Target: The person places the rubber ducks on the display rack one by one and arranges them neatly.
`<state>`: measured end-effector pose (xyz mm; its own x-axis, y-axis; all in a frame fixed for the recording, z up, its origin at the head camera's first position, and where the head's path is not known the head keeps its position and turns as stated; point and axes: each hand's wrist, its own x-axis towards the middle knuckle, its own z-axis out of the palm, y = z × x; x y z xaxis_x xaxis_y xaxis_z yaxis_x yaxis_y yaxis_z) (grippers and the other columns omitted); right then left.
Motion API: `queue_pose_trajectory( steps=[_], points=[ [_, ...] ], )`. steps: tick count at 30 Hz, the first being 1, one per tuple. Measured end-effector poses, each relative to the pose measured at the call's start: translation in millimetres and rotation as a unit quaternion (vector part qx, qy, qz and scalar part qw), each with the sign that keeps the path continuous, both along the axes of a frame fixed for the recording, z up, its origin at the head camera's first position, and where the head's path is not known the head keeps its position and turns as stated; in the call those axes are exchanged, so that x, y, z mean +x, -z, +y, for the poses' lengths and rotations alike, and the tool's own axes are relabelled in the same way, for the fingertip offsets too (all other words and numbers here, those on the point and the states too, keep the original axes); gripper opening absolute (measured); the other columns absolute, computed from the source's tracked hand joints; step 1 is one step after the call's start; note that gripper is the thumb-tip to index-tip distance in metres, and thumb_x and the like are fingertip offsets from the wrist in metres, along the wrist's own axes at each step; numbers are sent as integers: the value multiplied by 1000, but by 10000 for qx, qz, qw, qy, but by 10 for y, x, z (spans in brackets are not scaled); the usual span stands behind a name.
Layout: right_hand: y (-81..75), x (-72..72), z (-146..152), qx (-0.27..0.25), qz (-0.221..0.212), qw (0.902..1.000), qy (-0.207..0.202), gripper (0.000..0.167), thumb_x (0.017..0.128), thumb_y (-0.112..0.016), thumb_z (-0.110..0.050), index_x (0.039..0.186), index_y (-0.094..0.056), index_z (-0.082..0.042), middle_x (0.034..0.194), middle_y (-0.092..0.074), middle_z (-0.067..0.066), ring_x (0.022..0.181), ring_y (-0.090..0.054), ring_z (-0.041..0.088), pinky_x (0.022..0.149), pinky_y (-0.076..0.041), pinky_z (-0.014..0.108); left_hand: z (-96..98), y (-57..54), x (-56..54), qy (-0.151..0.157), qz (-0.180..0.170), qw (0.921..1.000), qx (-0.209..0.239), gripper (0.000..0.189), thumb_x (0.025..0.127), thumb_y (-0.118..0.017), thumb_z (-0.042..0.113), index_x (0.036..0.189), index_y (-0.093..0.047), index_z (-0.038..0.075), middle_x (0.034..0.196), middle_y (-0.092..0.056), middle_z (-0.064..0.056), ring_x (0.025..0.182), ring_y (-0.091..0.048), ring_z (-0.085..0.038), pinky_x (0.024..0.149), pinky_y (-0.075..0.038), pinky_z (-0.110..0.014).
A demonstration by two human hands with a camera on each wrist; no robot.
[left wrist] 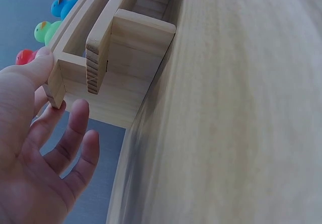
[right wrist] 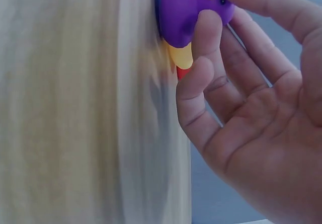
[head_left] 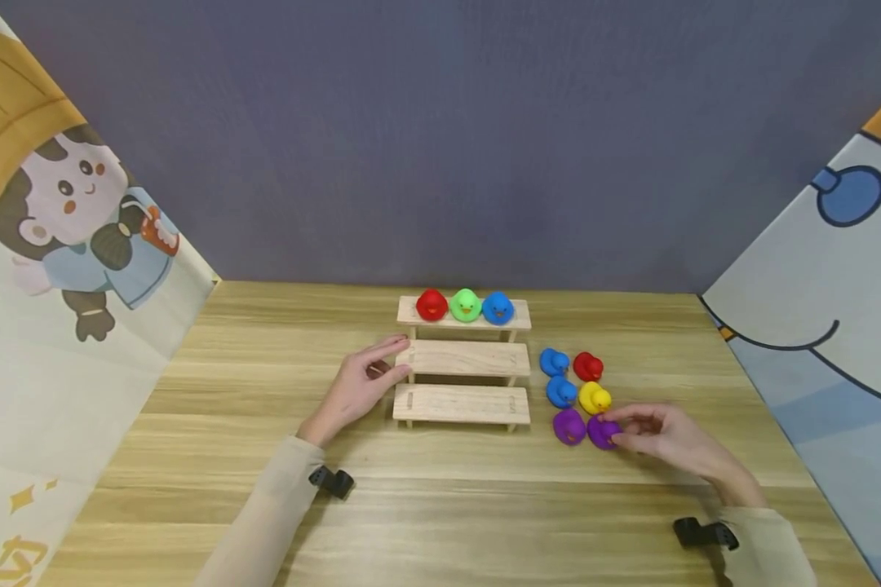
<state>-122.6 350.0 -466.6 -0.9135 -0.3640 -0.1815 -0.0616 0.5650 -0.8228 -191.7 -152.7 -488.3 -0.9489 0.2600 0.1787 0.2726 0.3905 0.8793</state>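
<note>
A wooden three-tier stand (head_left: 462,359) stands in the middle of the table. My left hand (head_left: 358,386) holds the left end of its middle tier, the thumb (left wrist: 40,65) on one side of the plank and fingers on the other. At the right, my right hand (head_left: 671,443) pinches a purple rubber duck (head_left: 600,433) by its head between thumb and fingers. In the right wrist view this duck (right wrist: 178,12) sits low, close to the tabletop. Beside it is a second purple duck (head_left: 568,426). On the top tier sit a red duck (head_left: 431,306), a green duck (head_left: 466,306) and a blue duck (head_left: 498,308).
Behind the purple ducks lie a yellow duck (head_left: 595,398), a red duck (head_left: 588,367) and two blue ducks, one nearer (head_left: 560,391) and one farther (head_left: 554,361). A dark panel (head_left: 455,147) closes off the table's back edge, and printed panels flank both sides.
</note>
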Motion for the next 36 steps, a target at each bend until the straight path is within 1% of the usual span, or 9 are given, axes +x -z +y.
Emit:
queue_pose_trajectory(
  steps=[5,9,12,15,22,28,31,36],
  points=[
    [-55,-15,14,-95,203,9996,-152,36,100,-72,-9,133,-69,5,97,-78,6,74,-67,17,58,-55,28,0,-20,4,-19,2,10000,-14,49,101,-76,27,147,-65,15,159,-57,-6,101,-72,-20,90,-60,-23],
    [-102,-15,4,-108,204,9997,-100,35,100,-71,-9,133,-69,4,94,-77,5,69,-64,20,54,-51,27,-6,-22,9,-11,-23,10000,-18,49,101,-76,28,147,-65,15,160,-56,-6,100,-72,-20,88,-60,-23],
    [-121,-7,-14,-72,262,9996,-1,34,99,-72,-10,131,-72,2,95,-76,2,70,-63,20,55,-50,27,-8,-18,11,-4,-40,10000,-23,50,101,-76,29,147,-65,16,161,-56,-6,100,-72,-20,88,-60,-23],
    [-135,0,-30,-39,457,9989,-29,33,99,-72,-9,130,-72,2,98,-76,1,72,-62,18,56,-49,27,-6,-20,10,5,-31,10000,-33,50,101,-76,30,147,-65,16,161,-56,-6,101,-72,-20,88,-60,-23],
    [-192,-8,-100,51,638,9980,20,31,98,-74,-10,128,-75,-4,91,-75,3,70,-62,18,58,-49,27,0,-29,5,-23,7,10000,-7,48,100,-77,25,146,-66,14,159,-57,-6,103,-73,-21,91,-59,-22],
    [-255,-45,-186,114,825,9965,33,30,98,-74,-10,127,-75,-4,96,-77,2,77,-64,14,62,-51,26,-2,-31,-11,-41,29,10000,22,48,100,-78,25,146,-66,14,158,-59,-6,101,-72,-20,90,-60,-22],
    [-270,-66,-220,126,857,9962,87,29,98,-75,-12,126,-77,-6,99,-78,3,78,-65,16,62,-51,26,0,-29,-12,-27,32,10000,27,48,100,-78,25,146,-66,14,158,-59,-6,101,-72,-20,90,-60,-22],
    [-295,-102,-278,78,962,9953,57,28,97,-76,-12,125,-77,-9,100,-79,5,75,-66,19,59,-52,27,-1,-19,-8,-15,0,10000,42,48,100,-78,25,146,-67,14,158,-58,-5,101,-72,-19,90,-59,-22]
  ],
)
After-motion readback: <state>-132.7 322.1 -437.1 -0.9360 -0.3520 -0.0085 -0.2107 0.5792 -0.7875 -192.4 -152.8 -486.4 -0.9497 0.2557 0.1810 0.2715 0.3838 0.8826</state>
